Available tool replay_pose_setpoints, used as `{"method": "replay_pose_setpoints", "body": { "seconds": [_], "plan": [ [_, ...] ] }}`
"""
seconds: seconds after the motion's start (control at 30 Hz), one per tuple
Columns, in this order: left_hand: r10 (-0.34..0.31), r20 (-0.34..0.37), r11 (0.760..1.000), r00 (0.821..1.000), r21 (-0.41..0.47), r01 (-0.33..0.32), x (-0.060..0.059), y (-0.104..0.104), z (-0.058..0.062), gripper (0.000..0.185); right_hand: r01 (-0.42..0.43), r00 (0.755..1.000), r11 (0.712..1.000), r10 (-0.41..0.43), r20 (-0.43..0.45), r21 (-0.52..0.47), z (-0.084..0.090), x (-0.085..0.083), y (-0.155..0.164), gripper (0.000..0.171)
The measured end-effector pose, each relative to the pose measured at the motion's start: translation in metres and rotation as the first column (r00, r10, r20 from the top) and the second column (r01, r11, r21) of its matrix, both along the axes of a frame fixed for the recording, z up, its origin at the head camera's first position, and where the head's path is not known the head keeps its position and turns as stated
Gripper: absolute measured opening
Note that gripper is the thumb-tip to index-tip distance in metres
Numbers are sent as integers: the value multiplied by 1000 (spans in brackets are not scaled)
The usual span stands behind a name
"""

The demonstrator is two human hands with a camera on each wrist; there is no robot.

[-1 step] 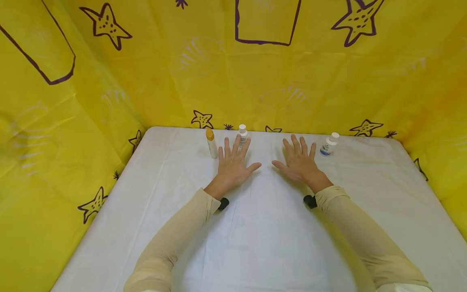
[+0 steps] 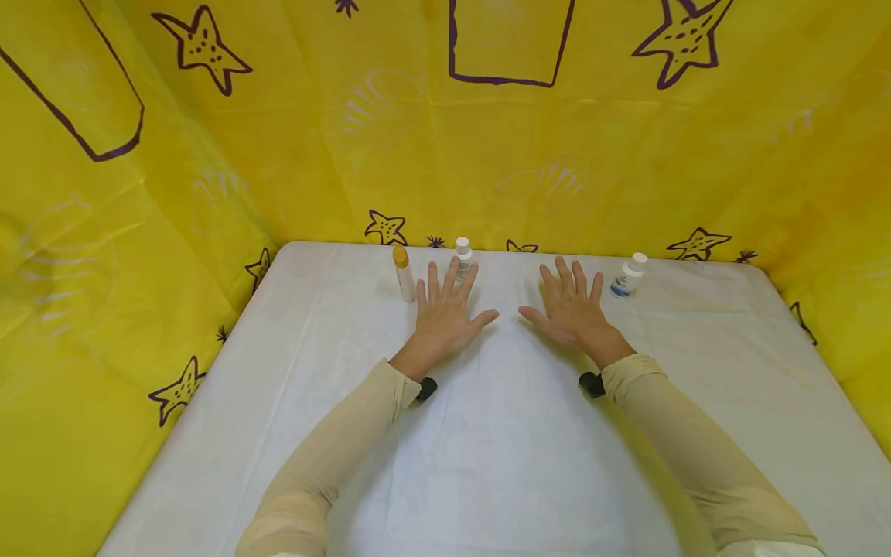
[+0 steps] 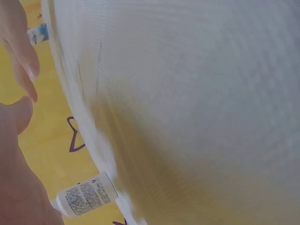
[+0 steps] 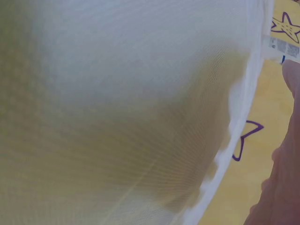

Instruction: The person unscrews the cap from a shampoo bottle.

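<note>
Both hands lie flat on the white table (image 2: 487,464), palms down, fingers straight and spread, holding nothing. The left hand (image 2: 445,317) sits left of centre, its fingertips just short of two small bottles that stand upright at the far edge: one with a yellow cap (image 2: 403,272) just left of the fingers, and a white-capped one (image 2: 462,255) right behind the middle fingers, possibly touching them, though the head view is too small to say. The left wrist view shows that white bottle (image 3: 84,199) close by the palm. The right hand (image 2: 572,309) rests right of centre, and a third bottle with a blue label (image 2: 628,277) stands tilted a little to its far right, apart from the fingers. My judgement is that a grasp here wants care: the bottles are slim and stand close to the yellow curtain (image 2: 445,155), so a hand should come from the near side, pinch low on the body rather than the cap, and lift straight up, so the neighbouring bottle is not knocked over.
</note>
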State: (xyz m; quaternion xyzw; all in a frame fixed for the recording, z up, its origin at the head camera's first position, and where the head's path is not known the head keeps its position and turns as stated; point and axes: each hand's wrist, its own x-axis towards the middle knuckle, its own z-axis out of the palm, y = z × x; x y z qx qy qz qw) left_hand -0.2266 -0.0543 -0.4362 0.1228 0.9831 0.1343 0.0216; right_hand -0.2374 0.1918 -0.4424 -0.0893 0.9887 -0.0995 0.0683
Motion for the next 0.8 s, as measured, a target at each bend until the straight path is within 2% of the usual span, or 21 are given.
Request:
{"method": "replay_pose_setpoints", "body": {
  "seconds": [0.57, 0.7, 0.8],
  "plan": [
    [4, -2, 1000, 1000, 18, -4, 2, -2, 2, 92, -8, 999, 1000, 8, 31, 1, 2, 3, -1, 96],
    [-15, -39, 999, 999, 33, 16, 1, -3, 3, 91, -17, 1000, 1000, 17, 16, -17, 3, 2, -2, 96],
    [-35, -100, 998, 994, 43, 39, 0, -5, 5, 89, -34, 999, 998, 34, 0, -58, 5, 1, -5, 98]
  ]
}}
